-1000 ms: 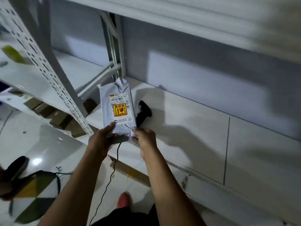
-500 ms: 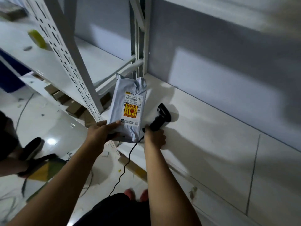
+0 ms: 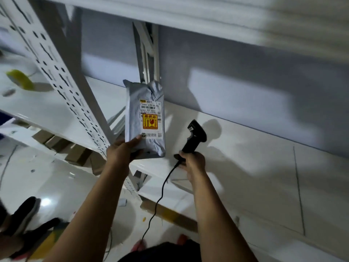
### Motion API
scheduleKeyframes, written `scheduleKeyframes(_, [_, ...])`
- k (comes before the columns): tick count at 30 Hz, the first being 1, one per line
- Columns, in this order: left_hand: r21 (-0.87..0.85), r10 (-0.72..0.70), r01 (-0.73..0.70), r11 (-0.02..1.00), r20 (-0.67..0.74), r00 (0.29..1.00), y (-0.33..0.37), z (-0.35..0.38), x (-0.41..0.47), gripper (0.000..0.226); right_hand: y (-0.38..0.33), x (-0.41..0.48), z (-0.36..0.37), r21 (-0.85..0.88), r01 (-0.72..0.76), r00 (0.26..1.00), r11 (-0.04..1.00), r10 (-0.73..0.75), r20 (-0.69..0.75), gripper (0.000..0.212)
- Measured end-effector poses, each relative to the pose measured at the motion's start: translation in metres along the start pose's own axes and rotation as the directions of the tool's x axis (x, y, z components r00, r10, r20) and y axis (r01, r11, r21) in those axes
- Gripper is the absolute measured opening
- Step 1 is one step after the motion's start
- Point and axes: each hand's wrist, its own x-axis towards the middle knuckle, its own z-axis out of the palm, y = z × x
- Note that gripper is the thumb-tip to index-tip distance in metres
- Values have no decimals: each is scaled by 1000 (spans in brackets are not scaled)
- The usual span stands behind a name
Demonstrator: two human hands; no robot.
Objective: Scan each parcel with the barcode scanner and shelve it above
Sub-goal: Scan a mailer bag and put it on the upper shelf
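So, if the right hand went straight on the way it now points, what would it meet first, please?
Probably the grey back wall; the right hand, gripping the scanner, aims to the right of the parcel. Depth is unclear.

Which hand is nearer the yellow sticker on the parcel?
Left. The left hand grips the parcel just below the sticker; the right hand holds the scanner, off to the sticker's lower right.

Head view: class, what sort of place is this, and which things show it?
Probably a parcel depot or stockroom: white slotted metal shelving, a labelled grey parcel in the left hand, a corded barcode scanner in the right hand.
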Motion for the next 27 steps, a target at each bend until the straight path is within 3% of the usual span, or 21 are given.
scheduleKeyframes(4, [-2,140,-141,990,79,987,7,4,-1,42,-33,-36,-2,182,132,991,974,-129,-28,11])
scheduleKeyframes(8, [37,220,-227,973,133,966,19,-3,-2,29,-52,-67,4,235,217,968,947,-239,70,22])
scheduleKeyframes(11, [35,224,-233,972,170,960,22,-10,-1,33,-59,-86,8,197,293,945,936,-315,90,27])
scheduleKeyframes(15, [52,208,-222,974,194,959,22,-17,3,32,-60,-108,20,165,336,935,927,-349,60,3])
scheduleKeyframes(27, [25,230,-243,970,242,943,35,-30,4,37,-46,-144,57,173,414,888,893,-439,137,12])
